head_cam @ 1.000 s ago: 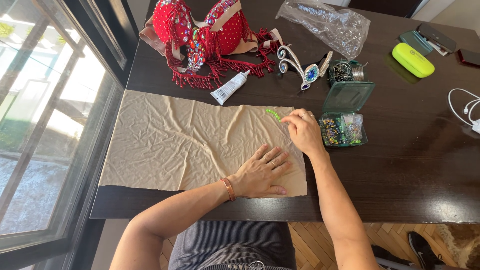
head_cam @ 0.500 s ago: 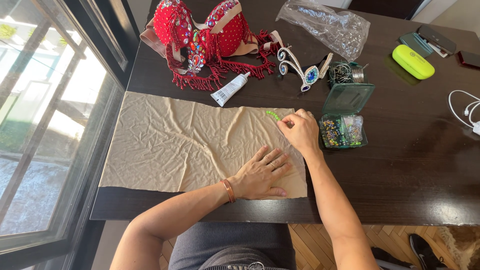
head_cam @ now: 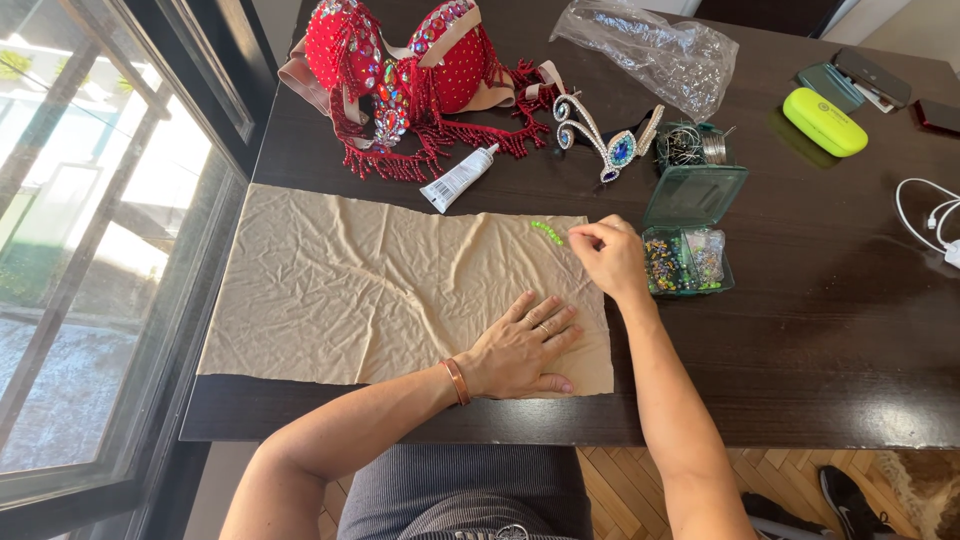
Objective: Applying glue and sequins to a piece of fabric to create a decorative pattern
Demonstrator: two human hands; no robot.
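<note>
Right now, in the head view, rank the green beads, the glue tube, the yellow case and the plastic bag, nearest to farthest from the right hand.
1. Green beads, just left of the right hand.
2. Glue tube, up-left.
3. Plastic bag and yellow case, far side of table: too close to call.

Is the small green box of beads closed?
No, the green bead box beside the right hand stands open, its lid raised and colourful beads showing inside.
</note>
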